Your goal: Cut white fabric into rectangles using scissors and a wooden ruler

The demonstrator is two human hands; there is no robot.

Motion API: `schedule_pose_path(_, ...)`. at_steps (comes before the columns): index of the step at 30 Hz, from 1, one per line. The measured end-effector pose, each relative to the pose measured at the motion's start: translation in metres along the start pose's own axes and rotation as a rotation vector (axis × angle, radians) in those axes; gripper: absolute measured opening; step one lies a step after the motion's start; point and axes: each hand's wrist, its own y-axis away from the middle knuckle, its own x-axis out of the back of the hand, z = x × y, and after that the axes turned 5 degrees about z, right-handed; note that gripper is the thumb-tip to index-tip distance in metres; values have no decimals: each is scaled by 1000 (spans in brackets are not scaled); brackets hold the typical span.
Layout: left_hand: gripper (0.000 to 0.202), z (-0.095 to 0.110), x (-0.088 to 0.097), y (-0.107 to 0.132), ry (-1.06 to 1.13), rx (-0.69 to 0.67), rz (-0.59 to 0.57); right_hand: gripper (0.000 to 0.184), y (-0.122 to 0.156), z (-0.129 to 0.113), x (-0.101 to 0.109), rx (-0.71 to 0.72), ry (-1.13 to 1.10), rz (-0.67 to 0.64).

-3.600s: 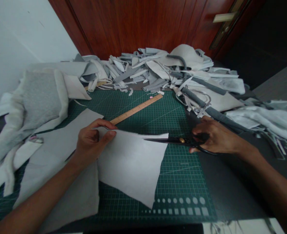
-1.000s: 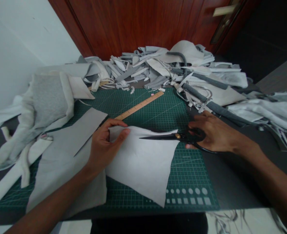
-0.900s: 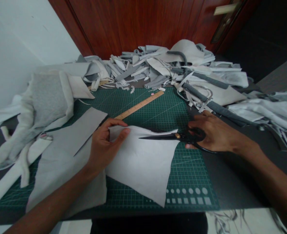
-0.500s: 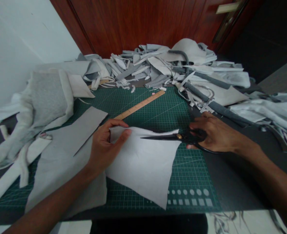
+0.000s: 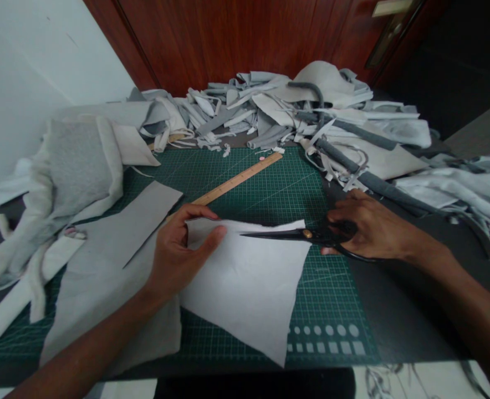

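A pale grey fabric piece [image 5: 249, 282] lies on the green cutting mat [image 5: 278, 188]. My left hand [image 5: 178, 255] pinches its upper left edge between thumb and fingers. My right hand [image 5: 365, 230] is closed through the handles of black scissors [image 5: 299, 235], whose blades point left and lie along the fabric's top edge, a narrow strip of it above them. A wooden ruler [image 5: 236, 180] lies diagonally on the mat just behind my left hand.
A large heap of grey and white fabric scraps [image 5: 295, 116] fills the back of the table. Folded grey cloth [image 5: 74, 166] sits at the left, and a flat grey sheet [image 5: 116, 255] lies under my left forearm. A wooden door [image 5: 236, 39] stands behind.
The scissors have worked further left along the fabric's top edge since the earliest frame, and my left hand keeps its hold. In the last second little has shifted but the view.
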Motion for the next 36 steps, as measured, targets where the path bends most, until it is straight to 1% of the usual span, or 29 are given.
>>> schedule_pose_path(4,13,0,0,0,-24,4,26,57,-1,0,0,7,-58,-14)
schedule_pose_path(10,13,0,-1,3,-29,30,26,56,0,1,0,28,-38,-33)
schedule_pose_path(16,10,2,-2,4,-1,55,15,61,0,0,1,15,-48,-24)
schedule_pose_path(19,11,3,-2,4,2,53,17,61,-1,0,1,21,-76,-11)
schedule_pose_path(24,9,0,-1,4,-18,27,28,60,-1,0,2,12,-101,-31)
schedule_pose_path(28,10,-2,-1,5,-25,4,29,62,0,2,2,10,-104,-9)
schedule_pose_path(36,10,2,-2,5,0,32,16,63,0,2,4,58,-102,0)
